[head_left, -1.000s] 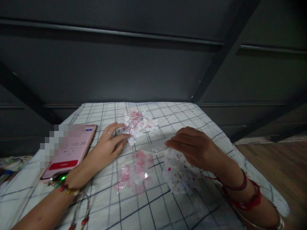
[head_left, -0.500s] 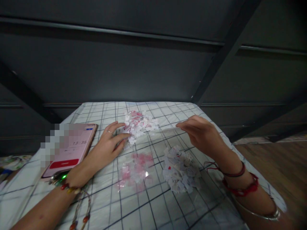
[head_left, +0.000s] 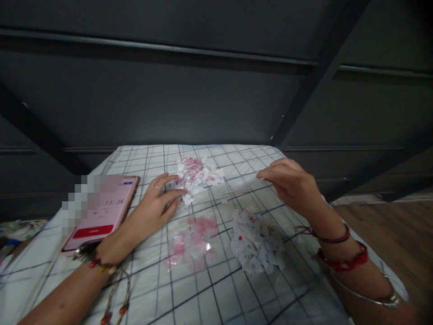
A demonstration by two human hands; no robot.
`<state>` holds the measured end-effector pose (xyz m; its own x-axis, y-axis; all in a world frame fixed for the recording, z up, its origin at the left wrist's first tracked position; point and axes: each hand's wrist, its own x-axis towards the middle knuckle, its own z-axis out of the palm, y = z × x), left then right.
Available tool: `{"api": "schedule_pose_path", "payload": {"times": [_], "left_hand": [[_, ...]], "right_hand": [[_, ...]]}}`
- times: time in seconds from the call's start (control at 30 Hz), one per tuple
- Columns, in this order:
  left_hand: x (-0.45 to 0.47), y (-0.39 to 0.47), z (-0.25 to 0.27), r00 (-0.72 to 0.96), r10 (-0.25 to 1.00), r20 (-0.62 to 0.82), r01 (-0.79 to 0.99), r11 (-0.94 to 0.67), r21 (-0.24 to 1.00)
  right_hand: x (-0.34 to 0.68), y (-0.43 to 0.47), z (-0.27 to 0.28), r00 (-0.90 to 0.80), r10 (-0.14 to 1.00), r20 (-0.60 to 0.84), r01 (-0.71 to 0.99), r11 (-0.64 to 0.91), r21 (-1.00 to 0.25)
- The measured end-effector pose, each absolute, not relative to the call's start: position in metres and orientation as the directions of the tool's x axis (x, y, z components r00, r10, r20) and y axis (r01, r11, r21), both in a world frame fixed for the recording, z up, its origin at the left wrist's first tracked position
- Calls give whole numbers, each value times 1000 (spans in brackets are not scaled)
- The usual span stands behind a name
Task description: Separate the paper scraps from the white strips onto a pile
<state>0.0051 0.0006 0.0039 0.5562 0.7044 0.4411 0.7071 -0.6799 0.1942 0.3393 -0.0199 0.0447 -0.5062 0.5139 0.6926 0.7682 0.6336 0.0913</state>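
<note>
Right hand [head_left: 292,187]: now withdrawn from above the white scraps [head_left: 257,246], leaving them in full view; cannot tell its grip. Left hand [head_left: 157,205]: grip slack, at mixed scraps [head_left: 198,176]. Pink pieces [head_left: 199,230]: on bench [head_left: 149,284], between.

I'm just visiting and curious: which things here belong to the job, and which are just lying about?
Seemingly part of the job:
mixed pink-and-white scraps, by the left hand
pink scraps
mostly white scraps

Probably just lying about:
phone
clutter at far left
</note>
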Motion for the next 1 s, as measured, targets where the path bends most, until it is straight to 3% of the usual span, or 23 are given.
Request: {"api": "schedule_pose_path", "payload": {"times": [0.27,0.53,0.77,1.0], "left_hand": [[4,2,2,576,692,435,692,-696,191],[4,2,2,566,695,443,699,-690,190],[4,1,3,567,700,435,700,-687,193],[5,2,1,572,694,437,701,-690,179]], "right_hand": [[322,-11,38,-496,571,654,849,477,226],[328,-16,41,-436,542,718,863,479,163],[323,-13,37,-489,604,629,835,532,139],[329,-12,38,-431,565,703,849,517,105]]}}
